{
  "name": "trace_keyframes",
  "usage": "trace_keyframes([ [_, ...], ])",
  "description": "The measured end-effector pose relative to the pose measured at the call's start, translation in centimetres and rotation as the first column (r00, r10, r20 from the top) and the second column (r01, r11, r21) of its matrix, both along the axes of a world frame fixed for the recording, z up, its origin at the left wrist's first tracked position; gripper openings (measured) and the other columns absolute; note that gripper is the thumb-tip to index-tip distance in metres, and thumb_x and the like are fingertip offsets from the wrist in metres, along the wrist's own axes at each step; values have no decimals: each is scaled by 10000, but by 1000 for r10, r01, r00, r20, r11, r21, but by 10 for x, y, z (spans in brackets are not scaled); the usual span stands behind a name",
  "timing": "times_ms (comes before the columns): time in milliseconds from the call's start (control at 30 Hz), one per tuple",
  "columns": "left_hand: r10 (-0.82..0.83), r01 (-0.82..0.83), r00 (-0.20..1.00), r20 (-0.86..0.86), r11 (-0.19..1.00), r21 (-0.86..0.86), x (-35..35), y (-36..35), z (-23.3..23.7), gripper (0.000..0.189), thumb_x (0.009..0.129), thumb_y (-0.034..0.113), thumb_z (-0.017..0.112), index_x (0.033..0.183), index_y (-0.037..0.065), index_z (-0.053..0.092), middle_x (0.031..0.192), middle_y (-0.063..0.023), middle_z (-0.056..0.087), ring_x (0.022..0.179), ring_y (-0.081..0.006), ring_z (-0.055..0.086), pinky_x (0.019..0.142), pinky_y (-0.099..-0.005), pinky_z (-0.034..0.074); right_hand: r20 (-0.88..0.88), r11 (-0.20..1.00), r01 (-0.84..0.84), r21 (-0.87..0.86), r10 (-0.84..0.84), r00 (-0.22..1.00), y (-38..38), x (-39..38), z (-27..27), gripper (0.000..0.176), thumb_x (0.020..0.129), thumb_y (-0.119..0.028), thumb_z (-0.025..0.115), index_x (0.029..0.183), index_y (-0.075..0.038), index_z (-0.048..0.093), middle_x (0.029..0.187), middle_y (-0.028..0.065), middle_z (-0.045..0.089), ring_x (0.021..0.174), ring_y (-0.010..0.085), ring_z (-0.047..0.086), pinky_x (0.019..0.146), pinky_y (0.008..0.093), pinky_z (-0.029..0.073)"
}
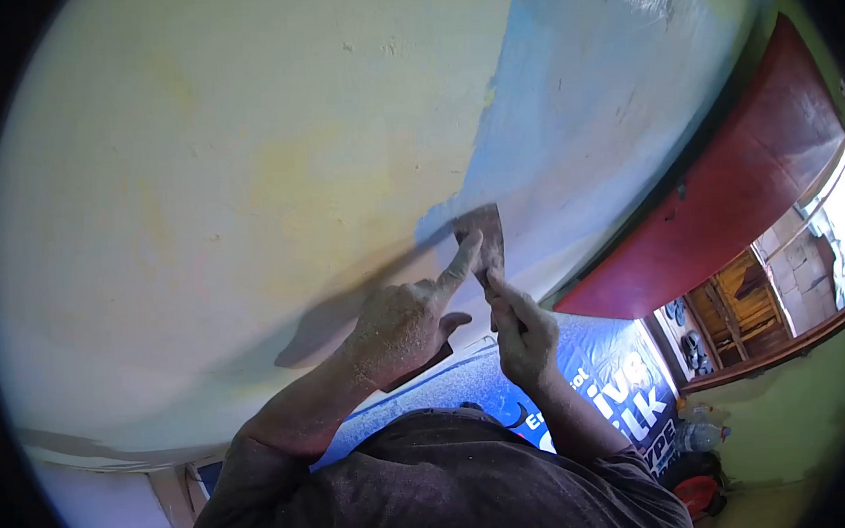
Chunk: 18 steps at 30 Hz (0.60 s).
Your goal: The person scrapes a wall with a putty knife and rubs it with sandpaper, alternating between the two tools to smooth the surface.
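My right hand (524,330) is closed around the handle of a putty knife (491,248). Its wide, worn metal blade points up at the wall (341,173) and lies near the ragged edge between cream and pale blue paint. My left hand (399,324), dusted with pale powder, has its index finger stretched onto the blade. The thumb sticks out and the other fingers curl under. A dark flat plate (419,370) with a straight edge shows below that palm, apparently held there; its kind is mostly hidden.
A blue printed banner (620,387), speckled with white dust, spreads below the hands. A dark red panel (724,191) curves along the right, above a wood-framed opening (744,295). Plastic bottles (701,435) and a red object (697,494) are at lower right.
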<state>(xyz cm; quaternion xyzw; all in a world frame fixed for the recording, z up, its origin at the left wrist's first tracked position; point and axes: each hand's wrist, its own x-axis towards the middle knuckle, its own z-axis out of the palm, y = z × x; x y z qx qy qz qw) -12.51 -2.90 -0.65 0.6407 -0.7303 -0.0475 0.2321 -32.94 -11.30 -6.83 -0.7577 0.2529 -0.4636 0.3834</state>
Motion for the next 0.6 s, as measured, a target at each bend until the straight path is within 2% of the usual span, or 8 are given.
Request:
trace_keyframes([
  [100,86,-82,995,-54,993,81,-11,12,39,1127,954,343,875,1802,83,180,974,-254,783,844,-405,792,761,-511,615,25,1000,-6,-10,6,1000,8,5,15,383,1135,-2,635,1512,-27,699,1122,111,788,848,121,686,784,306,586],
  [200,9,-18,996,-86,994,-106,-8,11,22,1134,948,338,881,1804,86,181,936,-238,777,817,-399,786,751,-508,611,85,1000,-19,1,19,996,10,8,13,386,1138,-3,626,1518,-23,694,1117,108,782,844,118,682,777,302,584],
  [233,9,-14,999,-49,996,-87,-6,11,10,1149,936,337,890,1806,90,180,854,-217,752,791,-393,777,737,-498,606,59,1000,-14,-3,15,998,12,4,4,387,1141,-5,622,1521,-24,691,1117,107,780,843,118,680,776,300,583],
  [333,12,-12,1000,2,1000,2,-3,2,3,1161,928,337,898,1806,91,178,853,-209,750,780,-393,771,728,-501,601,24,1000,-9,-7,9,1000,2,3,1,383,1145,-4,604,1520,-1,680,1130,109,773,843,108,659,761,285,567],
  [467,49,-57,993,-104,996,-74,-10,9,23,1153,932,346,899,1807,105,188,825,-214,742,735,-394,765,704,-528,590,73,999,-32,4,32,997,8,5,17,374,1140,24,574,1497,33,685,1173,123,768,863,90,637,766,264,551],
  [533,42,-47,997,-69,996,-80,-8,7,21,1118,946,341,885,1801,103,206,871,-229,763,720,-394,763,691,-515,592,113,999,-37,-3,37,993,2,10,17,381,1135,36,568,1496,29,688,1170,123,767,860,92,638,766,264,550],
  [567,35,-39,998,-45,997,-70,-5,6,10,1109,949,338,882,1799,100,212,884,-232,769,720,-393,764,688,-510,592,40,992,8,-129,-3,999,4,8,0,395,1126,57,557,1497,24,690,1159,120,769,853,97,641,758,263,544],
  [600,28,-30,999,-25,998,-47,-2,4,2,1100,951,335,880,1797,98,218,896,-235,774,720,-391,764,686,-505,593,14,999,-2,-52,2,1000,3,9,-1,379,1135,8,625,1508,-2,694,1163,141,802,886,128,700,795,302,584],
])
